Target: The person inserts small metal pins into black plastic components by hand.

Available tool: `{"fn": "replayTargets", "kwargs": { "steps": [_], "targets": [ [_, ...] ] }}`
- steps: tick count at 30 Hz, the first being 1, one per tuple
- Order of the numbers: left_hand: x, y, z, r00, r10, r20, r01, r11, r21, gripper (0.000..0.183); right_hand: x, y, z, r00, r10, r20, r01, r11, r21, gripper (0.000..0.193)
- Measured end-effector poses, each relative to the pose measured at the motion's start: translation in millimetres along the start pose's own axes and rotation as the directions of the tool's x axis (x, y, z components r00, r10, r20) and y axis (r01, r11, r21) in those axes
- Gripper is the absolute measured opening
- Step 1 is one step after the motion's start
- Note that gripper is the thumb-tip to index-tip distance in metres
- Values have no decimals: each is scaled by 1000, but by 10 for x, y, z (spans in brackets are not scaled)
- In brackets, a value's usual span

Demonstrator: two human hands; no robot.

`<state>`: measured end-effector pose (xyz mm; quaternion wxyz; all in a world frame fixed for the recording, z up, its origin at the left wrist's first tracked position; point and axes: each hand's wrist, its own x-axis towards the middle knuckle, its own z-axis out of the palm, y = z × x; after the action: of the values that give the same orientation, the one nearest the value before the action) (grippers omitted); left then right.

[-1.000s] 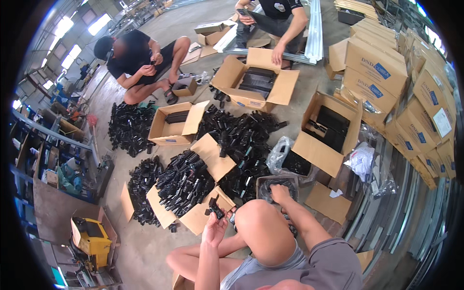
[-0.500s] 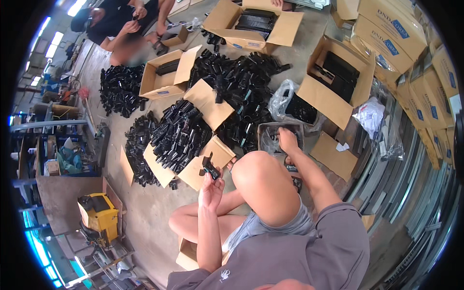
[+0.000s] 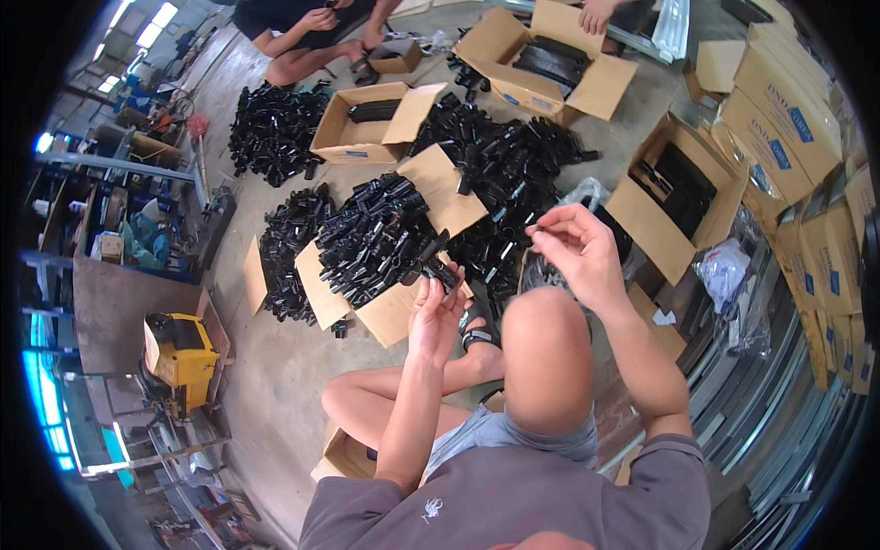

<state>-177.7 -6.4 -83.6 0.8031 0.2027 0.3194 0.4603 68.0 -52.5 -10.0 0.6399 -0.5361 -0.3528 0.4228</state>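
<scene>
My left hand (image 3: 434, 319) is closed on a black plastic part (image 3: 438, 268) with a jutting arm, held up above my bent leg. Level with it to the right, my right hand (image 3: 588, 261) is raised over my knee, thumb and fingertips pinched together. Whatever sits in that pinch is too small to make out. Beyond the left hand, a heap of similar black parts (image 3: 371, 240) lies on an opened-out cardboard box (image 3: 392, 313). Partly hidden behind my right hand and knee is a small container with clear plastic (image 3: 541, 273).
More heaps of black parts (image 3: 275, 128) cover the floor ahead. Open cartons (image 3: 353, 147) holding black pieces stand among them, one (image 3: 674, 197) at the right. Two other people sit at the far side. Long metal profiles (image 3: 733, 403) lie to my right; a yellow machine (image 3: 183, 362) stands left.
My right hand has risen out of the small container and moved up toward the left hand, fingers pinched. The left hand still holds the black part, now slightly higher. The view has shifted.
</scene>
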Motion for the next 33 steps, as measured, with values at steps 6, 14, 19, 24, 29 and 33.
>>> {"fn": "replayTargets", "kwargs": {
  "steps": [6, 14, 19, 24, 29, 33],
  "targets": [
    [-167, 250, 391, 977, 189, 94, -179, 978, -105, 38, 17, -696, 762, 928, -120, 351, 222, 938, -266, 19],
    [-441, 272, 629, 942, 332, 48, -331, 943, -14, 47, -203, -318, 1102, 943, -233, 240, 269, 954, -132, 15],
    [-478, 159, 588, 925, 374, 71, -381, 917, 118, 50, -248, -128, 1108, 961, -219, 167, 236, 968, -88, 15],
    [-428, 57, 370, 961, 276, 25, -276, 942, 193, 53, -205, -156, 999, 952, -218, 214, 252, 956, -148, 13],
    [-452, 95, 521, 937, 349, 9, -333, 885, 325, 54, -228, -193, 961, 968, -137, 211, 171, 973, -152, 14],
    [-437, 79, 549, 928, 372, 17, -353, 866, 354, 54, -239, -189, 962, 945, -256, 205, 304, 917, -257, 14]
  ]
}}
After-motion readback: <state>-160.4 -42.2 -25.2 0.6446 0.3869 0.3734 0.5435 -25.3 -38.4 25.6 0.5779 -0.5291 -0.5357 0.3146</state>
